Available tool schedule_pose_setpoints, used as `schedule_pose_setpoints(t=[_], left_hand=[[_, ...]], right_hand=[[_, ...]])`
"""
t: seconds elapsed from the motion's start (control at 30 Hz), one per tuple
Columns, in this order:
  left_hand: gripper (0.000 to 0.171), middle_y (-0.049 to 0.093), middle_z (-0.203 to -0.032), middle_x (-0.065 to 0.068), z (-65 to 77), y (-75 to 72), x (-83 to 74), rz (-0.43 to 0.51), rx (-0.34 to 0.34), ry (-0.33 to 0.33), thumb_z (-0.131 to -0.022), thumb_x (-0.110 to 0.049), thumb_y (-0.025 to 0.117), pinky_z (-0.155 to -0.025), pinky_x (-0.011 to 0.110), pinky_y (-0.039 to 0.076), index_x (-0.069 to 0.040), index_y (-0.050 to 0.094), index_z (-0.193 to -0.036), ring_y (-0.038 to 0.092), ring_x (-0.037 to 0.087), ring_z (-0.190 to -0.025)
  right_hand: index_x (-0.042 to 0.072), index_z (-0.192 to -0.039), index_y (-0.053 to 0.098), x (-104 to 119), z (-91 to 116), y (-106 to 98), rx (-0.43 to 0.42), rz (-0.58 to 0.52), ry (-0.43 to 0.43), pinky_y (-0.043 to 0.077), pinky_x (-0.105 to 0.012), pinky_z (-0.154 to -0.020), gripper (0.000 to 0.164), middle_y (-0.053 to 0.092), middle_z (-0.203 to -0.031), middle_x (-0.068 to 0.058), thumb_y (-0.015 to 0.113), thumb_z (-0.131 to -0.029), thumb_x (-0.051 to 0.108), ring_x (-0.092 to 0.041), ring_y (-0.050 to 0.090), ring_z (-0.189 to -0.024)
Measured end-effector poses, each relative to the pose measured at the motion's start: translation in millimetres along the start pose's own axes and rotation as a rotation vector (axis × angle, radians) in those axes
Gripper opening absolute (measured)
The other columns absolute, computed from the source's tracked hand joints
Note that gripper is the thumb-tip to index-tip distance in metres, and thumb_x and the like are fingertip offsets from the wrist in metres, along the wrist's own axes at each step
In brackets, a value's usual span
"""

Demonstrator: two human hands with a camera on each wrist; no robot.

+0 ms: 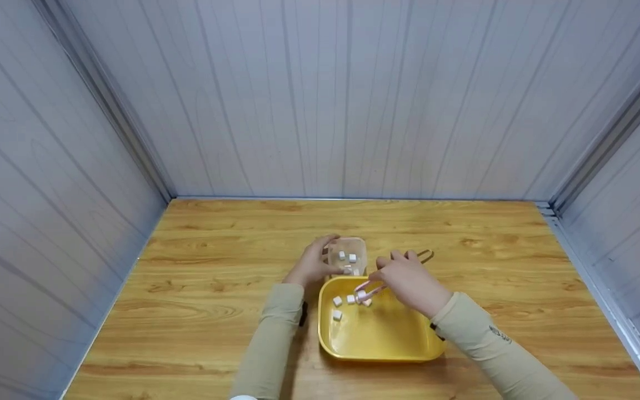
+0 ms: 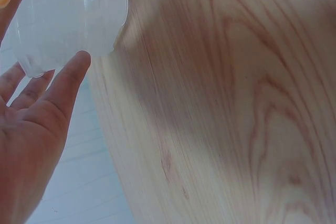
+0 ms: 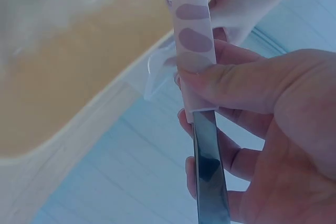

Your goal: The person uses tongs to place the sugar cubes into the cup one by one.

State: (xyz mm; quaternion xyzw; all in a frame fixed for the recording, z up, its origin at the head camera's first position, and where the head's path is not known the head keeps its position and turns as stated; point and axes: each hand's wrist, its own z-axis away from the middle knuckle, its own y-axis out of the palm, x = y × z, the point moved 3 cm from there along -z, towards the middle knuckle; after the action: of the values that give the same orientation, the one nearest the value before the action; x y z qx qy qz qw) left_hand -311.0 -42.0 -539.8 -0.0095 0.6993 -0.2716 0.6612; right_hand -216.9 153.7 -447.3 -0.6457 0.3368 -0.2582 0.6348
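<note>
My left hand (image 1: 310, 263) holds a clear plastic box (image 1: 360, 247) by its side, thumb and fingers spread around it. Several white cubes (image 1: 352, 258) lie inside this box. In the left wrist view, the thumb (image 2: 71, 80) lies along the box wall (image 2: 63, 35). My right hand (image 1: 413, 284) pinches metal tongs (image 3: 210, 166) with pink spotted grips between thumb and fingers. The tong tips reach down into a yellow tray (image 1: 386, 336), around a white cube (image 1: 361, 294). More white cubes (image 1: 337, 315) lie near the tray's left end.
The box stands right behind the tray's back rim on a wood-grain table (image 1: 214, 311). Pale panel walls (image 1: 342, 100) enclose the table at the back and both sides.
</note>
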Motion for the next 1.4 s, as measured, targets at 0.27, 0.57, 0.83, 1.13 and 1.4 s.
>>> schedule_pose_setpoints(t=[0.27, 0.57, 0.83, 1.13, 1.4], left_hand=[[0.081, 0.040, -0.144, 0.014, -0.2, -0.5, -1.2, 0.010, -0.006, -0.004, -0.074, 0.000, 0.080, -0.101, 0.038, 0.044, -0.010, 0.041, -0.145, 0.041, 0.035, -0.129], [0.084, 0.038, -0.146, 0.012, -0.6, -1.1, -1.4, -0.020, 0.003, -0.001, -0.073, -0.007, 0.083, -0.101, 0.036, 0.045, -0.015, 0.041, -0.145, 0.043, 0.035, -0.128], [0.082, 0.038, -0.146, 0.009, 0.4, -1.5, -2.4, -0.034, 0.001, -0.006, -0.074, -0.006, 0.082, -0.101, 0.035, 0.045, -0.015, 0.041, -0.144, 0.043, 0.033, -0.128], [0.083, 0.037, -0.147, 0.009, -0.2, -0.8, -1.7, -0.011, 0.002, -0.022, -0.074, -0.008, 0.083, -0.101, 0.035, 0.045, -0.019, 0.041, -0.145, 0.041, 0.032, -0.130], [0.084, 0.040, -0.144, 0.011, -0.7, -0.8, -0.2, -0.026, -0.004, -0.005, -0.073, -0.003, 0.082, -0.103, 0.037, 0.043, -0.015, 0.041, -0.145, 0.043, 0.033, -0.128]], right_hand=[[0.027, -0.106, 0.075, -9.6, -6.8, -10.6, 0.012, 0.003, 0.034, 0.033, -0.038, -0.061, 0.039, 0.059, -0.092, 0.000, 0.073, -0.080, -0.003, -0.023, 0.042, -0.074], [0.026, -0.106, 0.075, -20.6, -20.2, -13.1, 0.005, -0.022, 0.071, 0.041, -0.047, -0.071, 0.043, 0.063, -0.100, -0.001, 0.073, -0.079, -0.007, -0.028, 0.051, -0.090], [0.025, -0.107, 0.074, -25.5, -25.2, -14.4, 0.002, -0.009, 0.092, 0.043, -0.049, -0.074, 0.045, 0.063, -0.101, -0.002, 0.071, -0.079, -0.010, -0.029, 0.051, -0.090], [0.023, -0.108, 0.074, -32.6, -31.1, -12.7, -0.012, -0.030, 0.125, 0.042, -0.050, -0.073, 0.041, 0.062, -0.100, -0.003, 0.069, -0.082, -0.007, -0.029, 0.051, -0.090], [0.024, -0.109, 0.074, -35.2, -36.5, -8.0, -0.033, -0.038, 0.158, 0.040, -0.044, -0.069, 0.039, 0.061, -0.100, -0.004, 0.069, -0.084, -0.005, -0.029, 0.050, -0.090]])
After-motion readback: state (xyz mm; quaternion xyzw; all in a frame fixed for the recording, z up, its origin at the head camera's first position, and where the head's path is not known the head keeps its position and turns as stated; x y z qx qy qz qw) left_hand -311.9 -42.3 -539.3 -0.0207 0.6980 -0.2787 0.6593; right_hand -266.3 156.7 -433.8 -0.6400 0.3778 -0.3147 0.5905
